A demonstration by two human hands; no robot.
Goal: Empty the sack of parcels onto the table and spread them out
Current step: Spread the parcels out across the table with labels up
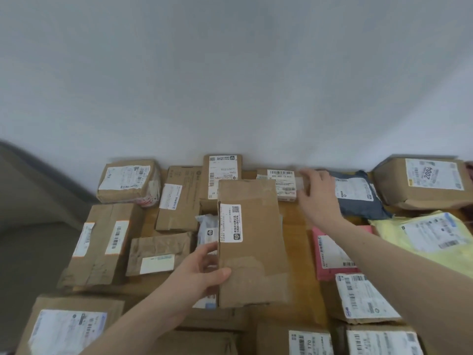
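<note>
The left hand (202, 271) grips a tall cardboard box (252, 242) (label facing left) above the wooden table (297, 226), mid-table among spread parcels. The right hand (318, 192), fingers loosely spread, rests on a white-labelled flat parcel (281, 184) near the wall.

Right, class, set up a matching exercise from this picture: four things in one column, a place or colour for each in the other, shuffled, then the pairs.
Column 1:
1. left hand
2. right hand
3. pink mailer
4. "2004" parcel

Column 2:
A. far right, by the wall
B. grips the tall brown box
C. under the right forearm
D. on the small white-labelled box

Pairs: 1-B, 2-D, 3-C, 4-A
</note>
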